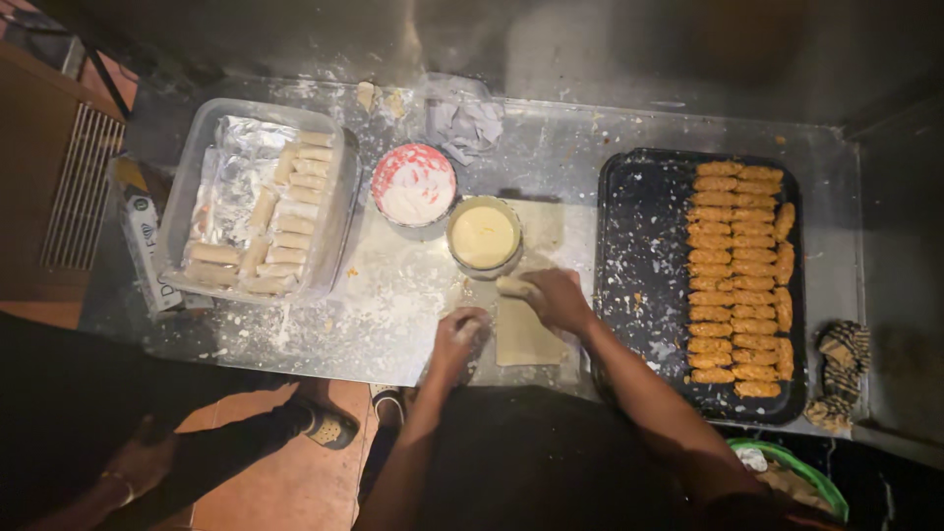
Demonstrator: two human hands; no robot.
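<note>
A pale pastry sheet [526, 339] lies on the floured metal counter [393, 295]. My right hand [556, 298] presses on a rolled piece of dough [515, 286] at the sheet's far end. My left hand [459, 339] rests on the sheet's near left edge, fingers curled on it. Just beyond the hands stand a bowl of yellowish batter [483, 236] and a bowl of white flour [414, 184].
A clear tub [334, 211] lined with foil holds several pale rolls at the left. A black tray [629, 256] with several orange filling sticks lies at the right. A crumpled cloth [462, 123] is at the back, a striped cloth [841, 374] at far right. Another person stands at the lower left.
</note>
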